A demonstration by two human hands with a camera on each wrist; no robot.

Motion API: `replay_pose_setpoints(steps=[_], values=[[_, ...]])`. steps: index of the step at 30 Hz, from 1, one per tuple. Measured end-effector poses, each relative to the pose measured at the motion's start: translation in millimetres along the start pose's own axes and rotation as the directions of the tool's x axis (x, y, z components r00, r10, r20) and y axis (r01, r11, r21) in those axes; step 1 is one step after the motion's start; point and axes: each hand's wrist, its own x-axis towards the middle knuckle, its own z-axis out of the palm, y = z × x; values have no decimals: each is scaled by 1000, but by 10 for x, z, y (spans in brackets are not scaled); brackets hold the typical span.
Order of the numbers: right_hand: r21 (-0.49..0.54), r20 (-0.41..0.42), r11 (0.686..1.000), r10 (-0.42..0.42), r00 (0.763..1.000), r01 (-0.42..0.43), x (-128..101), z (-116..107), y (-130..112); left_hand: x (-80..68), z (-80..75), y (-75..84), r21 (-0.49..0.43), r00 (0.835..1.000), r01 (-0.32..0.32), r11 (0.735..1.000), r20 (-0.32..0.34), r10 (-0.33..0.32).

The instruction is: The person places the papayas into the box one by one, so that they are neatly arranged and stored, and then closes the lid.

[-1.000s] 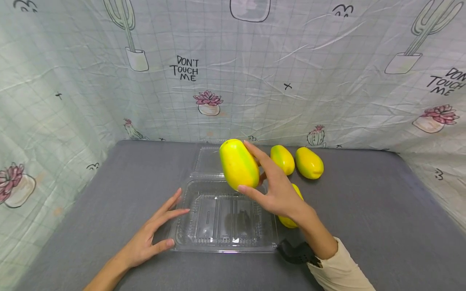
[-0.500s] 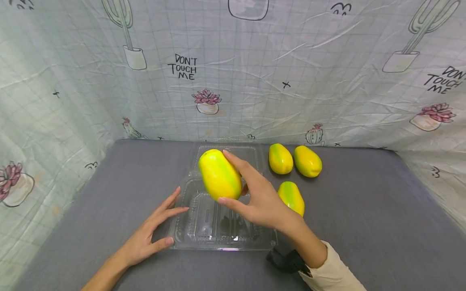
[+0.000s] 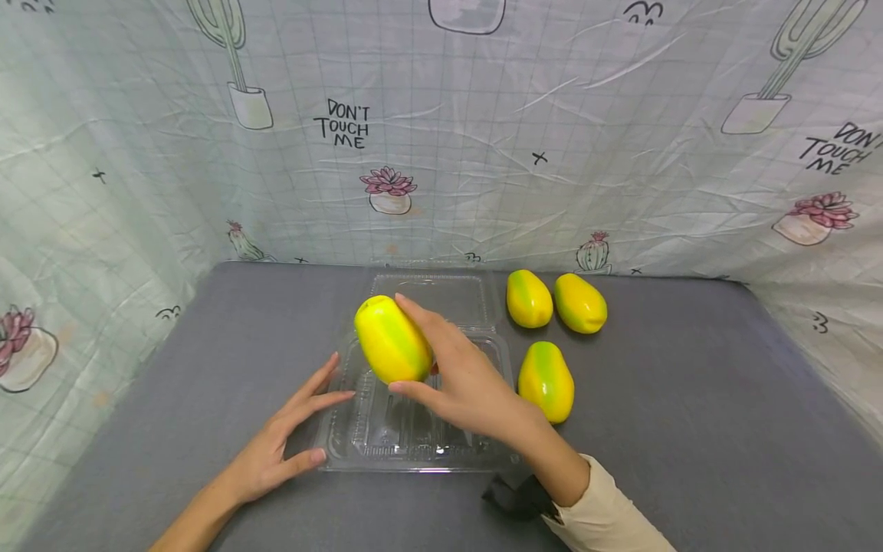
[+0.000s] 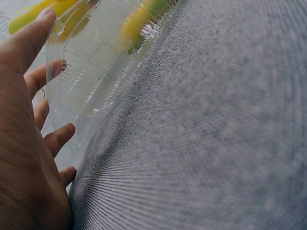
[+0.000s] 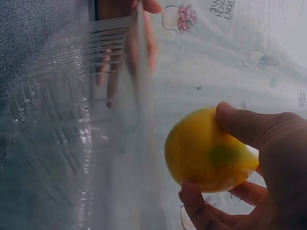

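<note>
My right hand [image 3: 469, 383] grips a glossy yellow fruit [image 3: 392, 341] with a green stripe, oblong like a papaya, between thumb and fingers. It hovers over the left part of a clear plastic clamshell container [image 3: 476, 460]. In the right wrist view, the fruit [image 5: 206, 148] is pinched from its sides, beside the container's transparent wall. My left hand [image 3: 269, 452] lies at the container's left edge, fingers spread and fairly straight. Seen from the left wrist, the thumb and fingertips of that hand [image 4: 24, 124] are right at the clear rim. The lid [image 3: 448, 295] lies folded back behind the container.
Three similar fruits rest right of the container: one near fruit [image 3: 546, 383], and a left fruit [image 3: 529, 299] and right fruit [image 3: 581, 303] farther back. A printed curtain [image 3: 469, 138] hangs behind the grey tabletop [image 3: 690, 399]. A black strap [image 3: 513, 498] hangs below the right wrist.
My right hand has carried the fruit left and lower, from above the container's back right to its left part. The near fruit on the right is now uncovered. The left hand stays at the edge.
</note>
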Motion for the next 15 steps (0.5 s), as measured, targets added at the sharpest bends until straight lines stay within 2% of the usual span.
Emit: replay_pose_setpoints(steps=[9, 15], values=[[-86, -3, 996, 6, 1000, -7, 52, 108, 73, 7, -4, 9, 6, 1000, -1, 1000, 3, 1], [-142, 46, 990, 25, 999, -18, 62, 193, 145, 9, 2, 13, 9, 1000, -10, 1000, 2, 10]])
